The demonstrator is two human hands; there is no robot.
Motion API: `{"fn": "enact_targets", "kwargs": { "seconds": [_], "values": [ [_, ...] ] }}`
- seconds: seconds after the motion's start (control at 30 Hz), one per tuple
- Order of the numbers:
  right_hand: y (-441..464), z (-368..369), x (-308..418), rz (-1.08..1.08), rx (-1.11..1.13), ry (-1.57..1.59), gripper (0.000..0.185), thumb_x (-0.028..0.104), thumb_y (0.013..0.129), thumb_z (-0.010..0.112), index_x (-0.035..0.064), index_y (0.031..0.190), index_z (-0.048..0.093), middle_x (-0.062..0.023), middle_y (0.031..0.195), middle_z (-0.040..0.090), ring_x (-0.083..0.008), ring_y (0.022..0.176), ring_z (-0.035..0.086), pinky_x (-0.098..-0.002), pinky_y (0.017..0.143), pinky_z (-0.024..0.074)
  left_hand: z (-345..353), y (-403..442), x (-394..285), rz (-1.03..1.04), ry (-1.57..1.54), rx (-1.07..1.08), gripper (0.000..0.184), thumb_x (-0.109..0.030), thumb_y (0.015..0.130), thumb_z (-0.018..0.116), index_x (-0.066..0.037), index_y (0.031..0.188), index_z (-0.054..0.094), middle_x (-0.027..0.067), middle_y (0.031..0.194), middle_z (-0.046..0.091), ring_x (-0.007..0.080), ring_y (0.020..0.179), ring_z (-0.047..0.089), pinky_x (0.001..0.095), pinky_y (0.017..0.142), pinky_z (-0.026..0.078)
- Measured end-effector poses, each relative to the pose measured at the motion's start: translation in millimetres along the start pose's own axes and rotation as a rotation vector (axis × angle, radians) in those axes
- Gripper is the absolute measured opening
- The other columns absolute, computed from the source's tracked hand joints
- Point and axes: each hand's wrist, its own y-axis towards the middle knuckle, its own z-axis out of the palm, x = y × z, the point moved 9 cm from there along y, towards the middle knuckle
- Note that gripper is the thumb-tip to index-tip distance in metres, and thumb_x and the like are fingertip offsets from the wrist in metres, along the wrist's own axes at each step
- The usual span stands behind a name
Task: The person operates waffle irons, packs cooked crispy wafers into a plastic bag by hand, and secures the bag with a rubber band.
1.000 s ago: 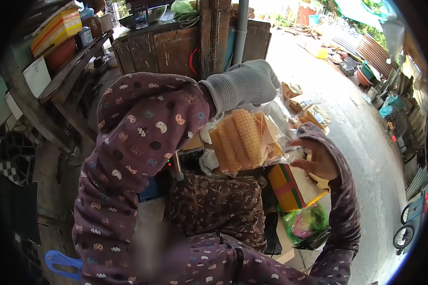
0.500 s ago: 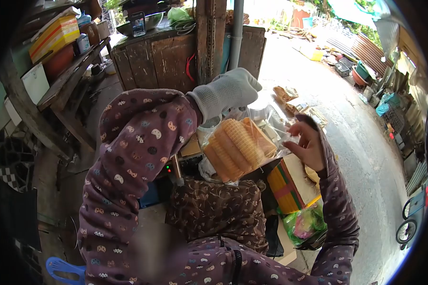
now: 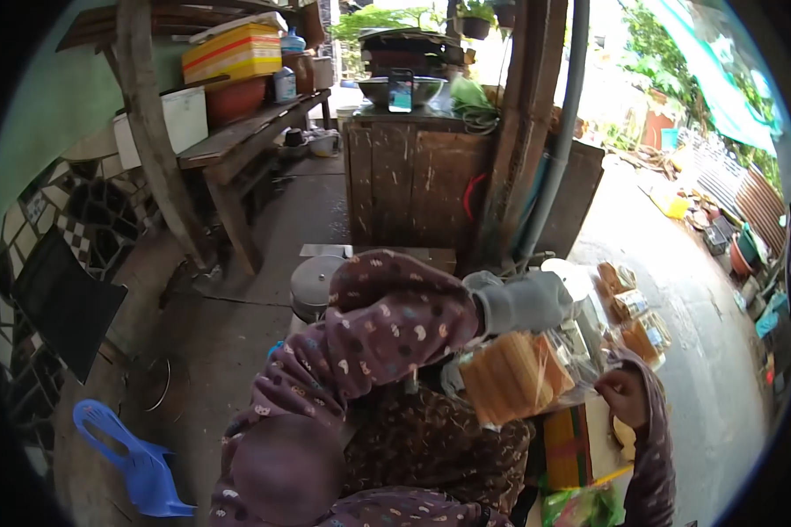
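A clear plastic bag of waffle-patterned, golden-brown wafers (image 3: 511,379) is in front of me, above the brown patterned cloth over my lap. My left hand (image 3: 536,301), in a grey knitted glove, is closed just above the bag's far side; its fingertips are turned away, and what they hold is hidden. My bare right hand (image 3: 622,393) is to the right of the wafers, thumb and fingers pinched together at the edge of the clear plastic.
Packed bags of wafers (image 3: 646,338) lie beyond my right hand. A lidded metal pot (image 3: 316,285) stands left of my left arm. Ahead are a wooden cabinet (image 3: 413,176) and a post (image 3: 527,132). A blue plastic chair (image 3: 145,474) is at lower left.
My view has swung up and to the left, so the hands and bag appear lower and further right. The gloved hand is nearer the wafers; my right hand stays at the bag's edge.
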Motion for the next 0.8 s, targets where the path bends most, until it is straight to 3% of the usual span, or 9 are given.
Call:
{"fn": "enact_targets", "kwargs": {
  "seconds": [0.13, 0.17, 0.23, 0.33, 0.53, 0.57, 0.67, 0.77, 0.8],
  "values": [
    [-18, 9, -28, 0.155, -0.018, 0.203, 0.008, 0.008, 0.07, 0.069, 0.0036, 0.075, 0.064, -0.0107, 0.068, 0.056, -0.0203, 0.061, 0.057, -0.0318, 0.056, 0.0438, 14, -16, 28, 0.102, 0.071, 0.028, 0.022, -0.005, 0.073, 0.052, -0.007, 0.09, 0.067, 0.0069, 0.071, 0.063, 0.0118, 0.06, 0.059, 0.0262, 0.053, 0.048],
    [-21, -3, 36, -0.201, -0.09, -0.198, 0.008, 0.003, 0.069, 0.067, 0.0038, 0.076, 0.064, -0.011, 0.068, 0.056, -0.0236, 0.062, 0.058, -0.0326, 0.057, 0.0446, 15, -30, 26, 0.021, 0.064, 0.105, 0.023, -0.006, 0.073, 0.052, -0.008, 0.091, 0.067, 0.0072, 0.07, 0.063, 0.0129, 0.062, 0.06, 0.0264, 0.055, 0.048],
    [-31, -1, 41, -0.214, -0.099, -0.209, 0.008, 0.003, 0.069, 0.067, 0.004, 0.076, 0.064, -0.0115, 0.068, 0.056, -0.0264, 0.065, 0.058, -0.0335, 0.059, 0.0454, 21, -63, 21, -0.14, 0.046, 0.257, 0.026, -0.007, 0.073, 0.052, -0.01, 0.094, 0.068, 0.0078, 0.07, 0.063, 0.0151, 0.065, 0.061, 0.0267, 0.058, 0.049],
    [-46, 7, 49, -0.367, -0.155, -0.273, 0.009, 0.003, 0.068, 0.067, 0.005, 0.076, 0.064, -0.0134, 0.069, 0.057, -0.0312, 0.07, 0.059, -0.0376, 0.066, 0.0467, 54, -68, 54, 0.119, 0.204, 0.348, 0.039, -0.01, 0.073, 0.052, -0.013, 0.111, 0.063, 0.0086, 0.077, 0.064, 0.019, 0.073, 0.062, 0.0307, 0.064, 0.049],
    [-76, 17, 37, -0.311, -0.031, -0.215, 0.009, 0.0, 0.068, 0.066, 0.0048, 0.075, 0.063, -0.0137, 0.066, 0.056, -0.0333, 0.068, 0.059, -0.0394, 0.073, 0.0457, 79, -119, 42, -0.039, 0.367, 0.647, 0.061, -0.01, 0.073, 0.047, -0.02, 0.133, 0.045, 0.0103, 0.1, 0.062, 0.0246, 0.081, 0.063, 0.0374, 0.071, 0.049],
    [-81, 18, 29, -0.415, -0.062, -0.205, 0.009, 0.002, 0.071, 0.067, 0.0049, 0.067, 0.06, -0.0088, 0.063, 0.057, -0.0251, 0.058, 0.058, -0.033, 0.064, 0.0458, 85, -111, 55, 0.115, 0.418, 0.496, 0.052, -0.01, 0.073, 0.047, -0.016, 0.124, 0.054, 0.0122, 0.092, 0.064, 0.0285, 0.079, 0.063, 0.0394, 0.071, 0.049],
    [-90, 14, 45, -0.38, 0.061, -0.111, 0.015, 0.011, 0.088, 0.057, 0.0011, 0.099, 0.061, -0.0062, 0.082, 0.057, -0.0138, 0.062, 0.052, -0.0258, 0.055, 0.0411, 85, -101, 55, 0.177, 0.597, 0.425, 0.038, -0.011, 0.072, 0.05, -0.011, 0.108, 0.064, 0.0134, 0.078, 0.064, 0.0311, 0.073, 0.063, 0.0408, 0.068, 0.05],
    [-93, 9, 47, -0.425, -0.003, -0.15, 0.012, 0.008, 0.087, 0.059, 0.0019, 0.097, 0.062, -0.0067, 0.081, 0.056, -0.0145, 0.064, 0.052, -0.0275, 0.058, 0.0423, 73, -93, 46, 0.189, 0.773, 0.294, 0.025, -0.011, 0.071, 0.054, -0.008, 0.091, 0.067, 0.0143, 0.068, 0.063, 0.0324, 0.067, 0.063, 0.0404, 0.064, 0.05],
    [-89, 11, 25, -0.203, 0.05, -0.021, 0.011, 0.008, 0.087, 0.059, 0.0014, 0.096, 0.062, -0.0077, 0.082, 0.057, -0.0148, 0.066, 0.053, -0.0282, 0.06, 0.0431, 75, -93, 43, 0.214, 0.707, 0.313, 0.024, -0.011, 0.07, 0.055, -0.007, 0.09, 0.066, 0.0151, 0.068, 0.062, 0.0327, 0.067, 0.063, 0.0403, 0.063, 0.05]
  ]
}}
